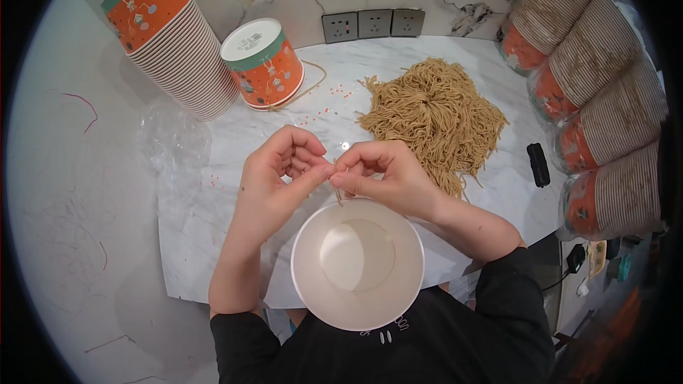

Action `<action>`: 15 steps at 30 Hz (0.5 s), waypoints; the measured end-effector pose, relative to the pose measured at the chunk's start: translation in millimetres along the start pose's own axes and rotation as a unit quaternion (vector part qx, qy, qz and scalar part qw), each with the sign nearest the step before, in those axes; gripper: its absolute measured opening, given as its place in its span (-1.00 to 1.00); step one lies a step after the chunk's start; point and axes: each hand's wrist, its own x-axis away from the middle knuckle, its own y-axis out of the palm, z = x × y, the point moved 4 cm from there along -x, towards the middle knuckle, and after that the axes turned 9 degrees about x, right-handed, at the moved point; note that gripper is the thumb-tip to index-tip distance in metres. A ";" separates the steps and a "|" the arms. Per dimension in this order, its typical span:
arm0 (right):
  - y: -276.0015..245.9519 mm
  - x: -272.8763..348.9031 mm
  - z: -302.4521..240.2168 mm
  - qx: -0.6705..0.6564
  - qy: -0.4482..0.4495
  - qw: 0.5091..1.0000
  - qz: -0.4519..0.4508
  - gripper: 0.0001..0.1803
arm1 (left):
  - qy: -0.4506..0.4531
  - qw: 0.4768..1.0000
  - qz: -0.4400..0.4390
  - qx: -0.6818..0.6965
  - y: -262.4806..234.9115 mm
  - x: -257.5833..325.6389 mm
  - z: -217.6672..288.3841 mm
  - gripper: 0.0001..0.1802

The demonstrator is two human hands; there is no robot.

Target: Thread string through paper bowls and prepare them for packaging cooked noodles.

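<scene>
Right at the front of the table, a white-lined paper bucket point(356, 316) faces up with its mouth toward me, and its inside is bare. Just beyond its far rim, the fingertips of my left hand point(274, 178) and my right hand point(391, 174) meet in a pinch. Between them is a thin tan cord point(339, 195), its end hanging down by the rim. Whether the cord passes through the bucket wall is hidden by my fingers. A big heap of the same tan cords point(434, 114) lies beyond my right hand.
An upside-down orange and green bucket point(270, 75) with a cord handle stands at back left, beside a tall nested bucket stack point(185, 57). Plastic-wrapped bucket stacks point(605, 110) line the right edge, near a black object point(538, 165). Clear plastic film point(174, 142) lies left; orange bits point(327, 112) are scattered.
</scene>
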 end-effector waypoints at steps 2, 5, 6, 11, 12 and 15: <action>-1.1 -0.6 -3.2 0.061 -0.098 0.993 0.024 -0.88 | -0.004 0.999 -0.017 0.030 -1.0 -0.2 -0.7 -0.80; -5.8 -0.5 -6.4 0.150 -0.163 0.972 0.083 -0.87 | 0.031 0.999 -0.012 0.027 0.0 -2.6 -4.2 -0.83; -5.9 -0.9 -6.9 0.150 -0.163 0.972 0.083 -0.87 | 0.031 0.999 -0.012 0.027 1.7 -3.8 -5.3 -0.83; -8.1 -1.6 -8.1 0.159 -0.158 0.968 0.112 -0.87 | 0.094 0.994 0.009 -0.045 5.3 -5.3 -4.5 -0.83; -7.6 -2.2 -7.5 0.159 -0.157 0.968 0.111 -0.87 | 0.094 0.994 0.009 -0.045 5.5 -5.6 -5.6 -0.83; -7.4 -4.2 -2.3 0.122 -0.137 0.978 0.102 -0.87 | 0.132 0.989 0.012 -0.067 7.8 -6.4 -5.2 -0.83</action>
